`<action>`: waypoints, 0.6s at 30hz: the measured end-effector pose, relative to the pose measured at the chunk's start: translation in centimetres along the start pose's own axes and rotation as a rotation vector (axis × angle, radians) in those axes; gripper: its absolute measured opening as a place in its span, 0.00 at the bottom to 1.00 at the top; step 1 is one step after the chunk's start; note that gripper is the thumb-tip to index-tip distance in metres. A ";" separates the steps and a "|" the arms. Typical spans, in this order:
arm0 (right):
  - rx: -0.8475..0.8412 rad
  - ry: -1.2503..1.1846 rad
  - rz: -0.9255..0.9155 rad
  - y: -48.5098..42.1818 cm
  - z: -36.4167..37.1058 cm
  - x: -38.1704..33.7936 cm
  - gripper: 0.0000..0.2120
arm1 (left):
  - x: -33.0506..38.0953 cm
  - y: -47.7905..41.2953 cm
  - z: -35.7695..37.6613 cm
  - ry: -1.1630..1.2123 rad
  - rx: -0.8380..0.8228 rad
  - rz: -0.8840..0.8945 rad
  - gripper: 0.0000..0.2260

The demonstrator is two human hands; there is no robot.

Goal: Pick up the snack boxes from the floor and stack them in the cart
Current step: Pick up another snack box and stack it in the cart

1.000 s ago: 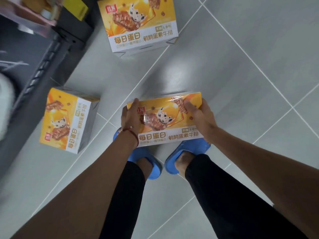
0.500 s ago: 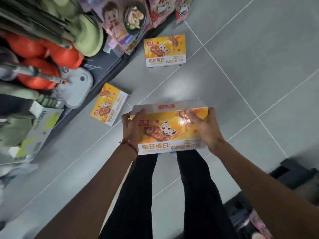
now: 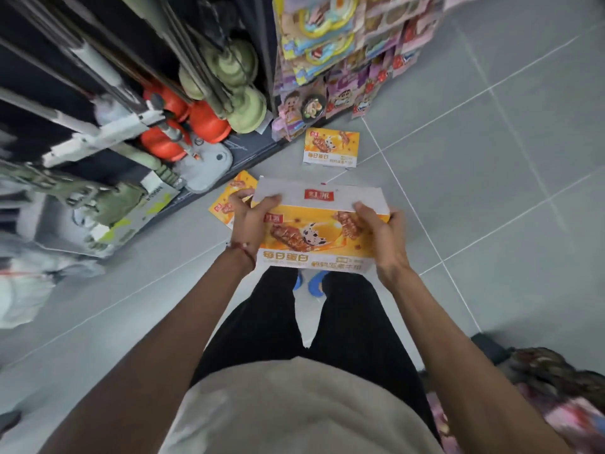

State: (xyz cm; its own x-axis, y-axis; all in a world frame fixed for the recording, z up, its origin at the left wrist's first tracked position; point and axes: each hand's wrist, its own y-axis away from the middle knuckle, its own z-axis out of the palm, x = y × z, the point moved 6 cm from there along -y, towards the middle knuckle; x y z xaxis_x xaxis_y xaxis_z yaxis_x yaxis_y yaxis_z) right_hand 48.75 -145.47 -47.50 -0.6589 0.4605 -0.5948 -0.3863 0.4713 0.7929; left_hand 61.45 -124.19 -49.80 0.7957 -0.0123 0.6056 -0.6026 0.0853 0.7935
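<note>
1. My left hand (image 3: 248, 221) and right hand (image 3: 383, 237) gripped the ends of one yellow-orange cardboard snack box (image 3: 319, 231), held above the grey tiled floor (image 3: 491, 191).
2. Two more lay unpicked on that floor: a far box (image 3: 330, 147) and a near box (image 3: 235, 191).
3. No cart showed clearly; I judged the stacking remained.

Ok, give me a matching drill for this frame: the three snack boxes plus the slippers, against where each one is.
Things:
1. held box
2. far floor box
3. near floor box
4. blue slippers

Places:
A. on the tiles just below the hanging packets, fully visible
B. showing between the legs, under the held box
C. off the floor, gripped by the left hand and right hand
D. on the tiles, partly hidden behind the left hand

Pairs: 1-C; 2-A; 3-D; 4-B
</note>
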 end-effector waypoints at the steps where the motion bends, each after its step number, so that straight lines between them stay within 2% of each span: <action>1: -0.007 0.010 -0.003 1.1 -0.1 -0.4 0.30 | 0.5 1.2 -0.4 0.012 -0.002 0.021 0.18; 4: -0.048 0.046 -0.053 4.4 -0.1 -1.8 0.22 | 2.2 5.2 -1.9 0.056 0.012 0.084 0.20; 6: -0.086 0.057 -0.086 6.5 0.1 -2.7 0.20 | 3.0 7.6 -2.3 0.072 0.009 0.121 0.21; 10: -0.161 0.050 -0.211 9.4 0.2 -4.6 0.22 | 3.8 11.9 -3.1 0.116 0.082 0.170 0.17; 15: -0.334 0.125 -0.347 11.3 -0.1 -6.1 0.29 | 2.2 16.9 -4.1 0.192 0.178 0.234 0.21; 18: -0.388 0.157 -0.381 12.5 -0.1 -6.5 0.33 | 1.3 20.2 -4.4 0.213 0.234 0.311 0.18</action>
State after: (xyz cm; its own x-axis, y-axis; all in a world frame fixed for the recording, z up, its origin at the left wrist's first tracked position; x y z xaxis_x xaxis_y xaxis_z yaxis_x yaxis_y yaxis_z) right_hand 48.17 -142.68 -33.72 -0.5033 0.1802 -0.8451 -0.8050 0.2577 0.5343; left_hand 50.60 -118.05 -33.24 0.5544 0.1856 0.8113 -0.7937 -0.1754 0.5825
